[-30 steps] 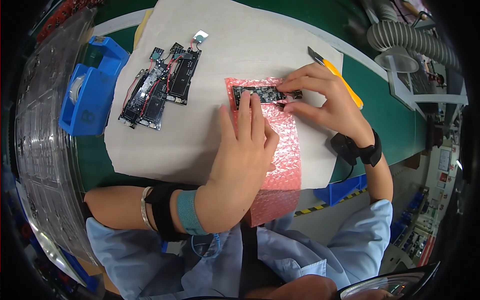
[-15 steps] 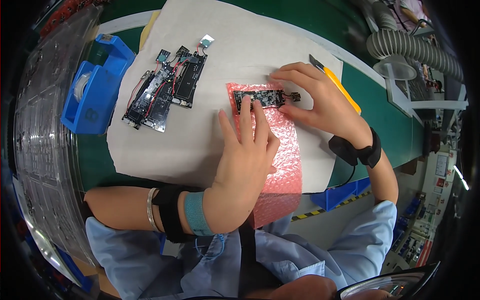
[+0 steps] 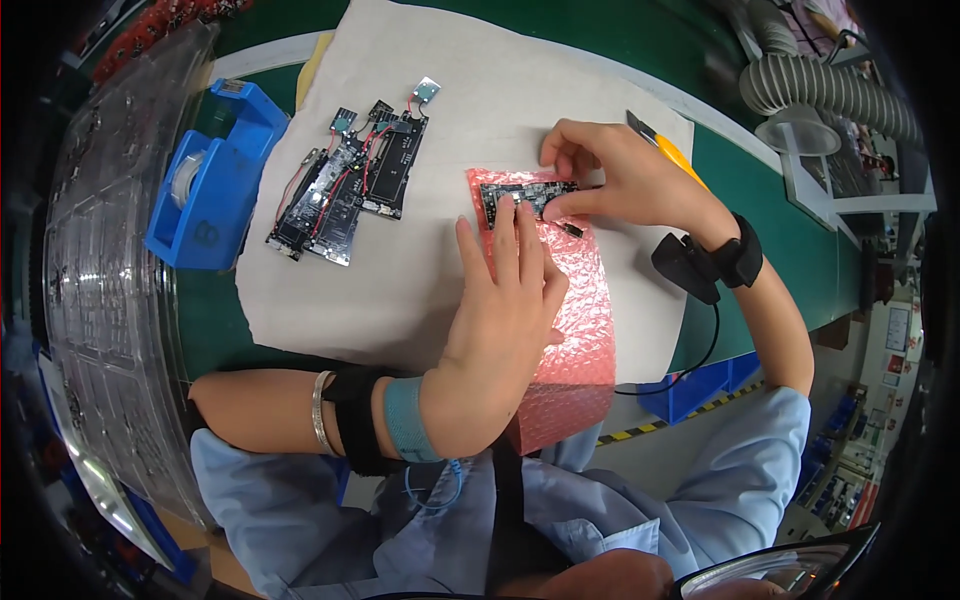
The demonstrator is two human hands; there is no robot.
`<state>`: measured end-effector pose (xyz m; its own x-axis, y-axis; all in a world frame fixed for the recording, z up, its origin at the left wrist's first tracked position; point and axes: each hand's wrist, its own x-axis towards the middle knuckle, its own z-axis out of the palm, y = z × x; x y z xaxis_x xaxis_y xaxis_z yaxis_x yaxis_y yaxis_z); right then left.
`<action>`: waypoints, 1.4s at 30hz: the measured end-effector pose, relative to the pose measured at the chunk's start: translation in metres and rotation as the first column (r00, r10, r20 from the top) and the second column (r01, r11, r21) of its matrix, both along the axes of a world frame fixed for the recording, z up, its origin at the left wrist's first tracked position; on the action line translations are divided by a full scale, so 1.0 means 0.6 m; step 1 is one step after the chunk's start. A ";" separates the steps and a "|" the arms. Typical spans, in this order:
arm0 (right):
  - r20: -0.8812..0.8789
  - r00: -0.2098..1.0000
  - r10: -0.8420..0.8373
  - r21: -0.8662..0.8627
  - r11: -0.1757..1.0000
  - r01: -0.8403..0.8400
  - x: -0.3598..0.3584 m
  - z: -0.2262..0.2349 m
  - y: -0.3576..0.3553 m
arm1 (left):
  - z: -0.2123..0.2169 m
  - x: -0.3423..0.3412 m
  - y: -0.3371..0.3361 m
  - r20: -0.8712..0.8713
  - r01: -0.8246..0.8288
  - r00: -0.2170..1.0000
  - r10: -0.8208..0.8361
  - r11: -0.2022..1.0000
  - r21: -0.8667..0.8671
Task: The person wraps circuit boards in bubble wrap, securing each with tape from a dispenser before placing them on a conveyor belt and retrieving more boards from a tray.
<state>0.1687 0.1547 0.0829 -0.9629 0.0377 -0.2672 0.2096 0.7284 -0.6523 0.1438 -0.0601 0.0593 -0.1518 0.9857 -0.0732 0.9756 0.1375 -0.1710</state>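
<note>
Covering most of the green bench (image 3: 800, 230) is a large off-white sheet (image 3: 400, 290), and on its right half lies a strip of pink bubble wrap (image 3: 575, 320) that runs from the middle of the sheet toward the person's body. Stacked along the far left edge of the scene are clear plastic trays (image 3: 110, 300), with a blue tape dispenser (image 3: 205, 190) just right of them, partly on the bench and touching the sheet's left edge. Right of the dispenser, on the sheet, sits a cluster of dark circuit boards (image 3: 350, 185) with red and black wires. The left hand (image 3: 500, 320) rests flat on the bubble wrap, fingers together, their tips pressing the near edge of a small dark circuit board (image 3: 525, 195) at the wrap's far end. The right hand (image 3: 620, 180) pinches that board's right end between thumb and fingers. A yellow utility knife (image 3: 670, 150) lies just beyond the right hand.
</note>
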 end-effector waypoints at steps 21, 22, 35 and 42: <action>-0.204 0.979 -0.012 0.108 0.993 0.035 0.035 -0.005 -0.025 | -0.011 -0.131 0.067 0.567 0.004 0.799 -0.201 0.944 0.329; -0.199 0.979 -0.033 0.030 0.999 0.040 0.039 -0.003 -0.022 | -0.014 -0.132 0.067 0.560 -0.010 0.804 -0.201 0.937 0.350; -0.367 0.929 -0.045 0.144 0.984 0.104 0.080 -0.031 -0.029 | 0.010 -0.146 0.054 0.634 0.047 0.702 -0.324 0.910 0.413; -0.520 0.854 0.000 0.195 0.973 0.119 0.091 -0.035 -0.047 | 0.007 -0.146 0.046 0.605 0.095 0.722 -0.335 0.914 0.394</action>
